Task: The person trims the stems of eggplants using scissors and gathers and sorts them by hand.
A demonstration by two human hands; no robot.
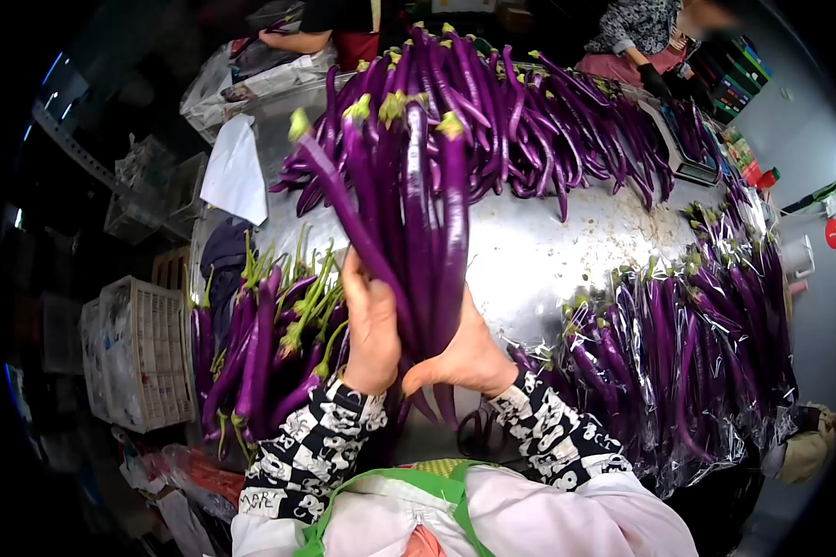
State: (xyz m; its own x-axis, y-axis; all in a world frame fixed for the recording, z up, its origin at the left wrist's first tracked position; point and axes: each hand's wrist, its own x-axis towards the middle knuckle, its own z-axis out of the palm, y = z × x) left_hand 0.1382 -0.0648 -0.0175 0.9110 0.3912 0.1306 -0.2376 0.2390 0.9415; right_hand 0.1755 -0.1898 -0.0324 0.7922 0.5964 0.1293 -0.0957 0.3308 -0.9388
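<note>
Both my hands hold one bunch of long purple eggplants [418, 213] above the metal table, green stem ends pointing away from me. My left hand [372, 325] is wrapped against the bunch's left side. On the right side, my right hand [466, 351] grips the lower part, its thumb across the near ends. Beyond the bunch lies a large heap of loose eggplants [529, 121]. Left of my left hand are more eggplants [262, 334] with long green stems. Eggplants in clear plastic wrap [659, 343] lie to the right of my right hand.
White paper [236, 172] lies on the metal table [520, 241] at the left. A white plastic crate [153, 357] stands beyond the left edge. A co-worker [643, 42] with dark gloves is at the back right, near a tray [687, 167]; another person's arm [297, 41] shows at the back left.
</note>
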